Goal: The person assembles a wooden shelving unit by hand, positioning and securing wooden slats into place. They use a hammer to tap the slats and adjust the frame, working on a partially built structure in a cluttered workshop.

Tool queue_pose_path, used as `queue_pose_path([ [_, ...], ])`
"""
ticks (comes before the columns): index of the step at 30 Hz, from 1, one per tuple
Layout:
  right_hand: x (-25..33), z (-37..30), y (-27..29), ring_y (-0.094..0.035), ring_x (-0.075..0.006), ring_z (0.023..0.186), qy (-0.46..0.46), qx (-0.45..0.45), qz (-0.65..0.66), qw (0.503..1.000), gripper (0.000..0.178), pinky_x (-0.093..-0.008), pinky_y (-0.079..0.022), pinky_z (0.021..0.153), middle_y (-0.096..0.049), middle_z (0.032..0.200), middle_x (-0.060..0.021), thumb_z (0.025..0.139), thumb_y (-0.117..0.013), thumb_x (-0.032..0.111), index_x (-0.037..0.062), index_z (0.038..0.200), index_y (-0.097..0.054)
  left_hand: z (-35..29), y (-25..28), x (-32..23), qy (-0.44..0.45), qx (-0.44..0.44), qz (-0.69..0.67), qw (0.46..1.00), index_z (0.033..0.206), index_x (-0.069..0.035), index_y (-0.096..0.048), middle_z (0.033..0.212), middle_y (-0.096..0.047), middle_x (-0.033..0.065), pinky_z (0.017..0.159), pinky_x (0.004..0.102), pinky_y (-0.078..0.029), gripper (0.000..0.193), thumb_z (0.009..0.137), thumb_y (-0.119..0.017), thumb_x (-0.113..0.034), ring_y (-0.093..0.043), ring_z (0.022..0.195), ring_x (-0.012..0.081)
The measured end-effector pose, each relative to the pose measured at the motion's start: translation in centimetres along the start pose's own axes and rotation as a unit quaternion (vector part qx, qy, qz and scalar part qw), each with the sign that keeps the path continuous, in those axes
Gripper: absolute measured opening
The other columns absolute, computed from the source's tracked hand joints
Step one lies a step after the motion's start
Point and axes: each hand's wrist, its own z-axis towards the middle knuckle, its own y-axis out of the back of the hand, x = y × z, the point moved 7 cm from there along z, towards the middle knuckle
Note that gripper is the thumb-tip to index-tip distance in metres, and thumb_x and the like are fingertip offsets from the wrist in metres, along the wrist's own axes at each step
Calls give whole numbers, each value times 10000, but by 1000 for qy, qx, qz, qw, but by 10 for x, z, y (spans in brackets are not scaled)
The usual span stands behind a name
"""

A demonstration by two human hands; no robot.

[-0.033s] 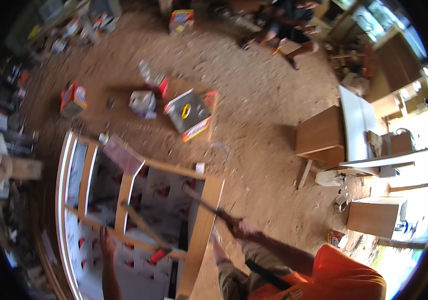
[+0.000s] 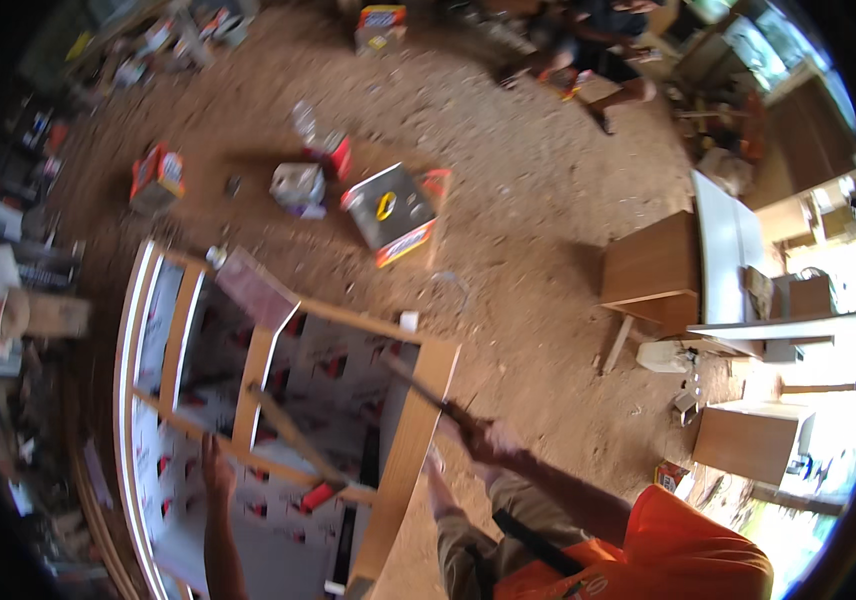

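Note:
A large wooden cabinet frame (image 2: 423,430) lies in front of me, with white, red-and-black patterned panelling inside it. My left hand (image 2: 216,468) is at its long middle rail, fingers stretched out and apparently resting against the wood. My right hand (image 2: 491,440) is closed around the dark brown grip of a long, thin tool (image 2: 418,385). The tool reaches over the right-hand board of the frame; its exact kind is unclear. Across the frame lies a wooden stick-like handle (image 2: 293,430), close to a red cylindrical piece (image 2: 318,496). A reddish-brown board (image 2: 256,287) rests on the far edge.
Beyond the frame, a grey-topped box (image 2: 388,215) with a yellow ring, a carton (image 2: 157,180) and a whitish bundle (image 2: 298,188) sit on the dirt floor. Brown furniture (image 2: 653,270) stands at right, beside a white jug (image 2: 663,356). Another person (image 2: 603,45) is at the far right.
The whole view has shifted a little, so the surroundings appear slightly higher and further right. Both hands keep nearly the same places against the frame.

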Motion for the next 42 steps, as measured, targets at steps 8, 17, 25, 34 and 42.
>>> queue_pose_path([
  [8, 27, 81, 45, -700, -466, 848, 91, -145, 46, 984, 676, -504, -580, 675, -702, 1172, -271, 954, -603, 102, 25, 1573, -345, 16, 14, -17, -44, -23, 135, 990, 1495, 0, -390, 1584, -383, 192, 1250, 477, -281, 801, 775, -742, -12, -338, 1507, 352],
  [17, 5, 99, 0, -685, -515, 874, -68, -29, -39, 996, 812, -569, -564, 720, -590, 1318, -371, 965, -591, 184, 33, 1630, -150, 29, 14, -1, 1, -34, 86, 996, 1566, -54, -345, 1615, -404, 146, 1279, 513, -200, 920, 776, -813, -109, -260, 1563, 313],
  [25, -2, 99, -8, -594, -556, 1130, -25, -53, -1, 998, 769, -577, -533, 882, -350, 1523, -386, 1000, -571, 201, -28, 1593, -137, 13, -26, 42, 275, -295, -399, 823, 1483, -6, -410, 1354, -606, 245, 1056, 473, -475, 708, 905, -764, -209, -595, 1243, 368],
  [34, 18, 100, 5, -480, -506, 1265, -28, -113, -66, 991, 785, -564, -410, 1049, -395, 1441, -346, 993, -601, 222, -67, 1578, -164, 41, -26, 70, 370, -287, -416, 779, 900, -3, -754, 717, -727, 124, 669, 424, -559, 378, 715, -882, -306, -707, 668, 292],
  [42, 95, 93, 27, -477, -408, 1132, 46, -199, -75, 976, 718, -551, -369, 1001, -462, 1223, -254, 995, -601, 266, -71, 1531, -262, 43, 8, 77, 468, -359, -285, 756, 751, -20, -758, 660, -711, 166, 615, 471, -546, 522, 756, -822, -538, -698, 588, 316],
])
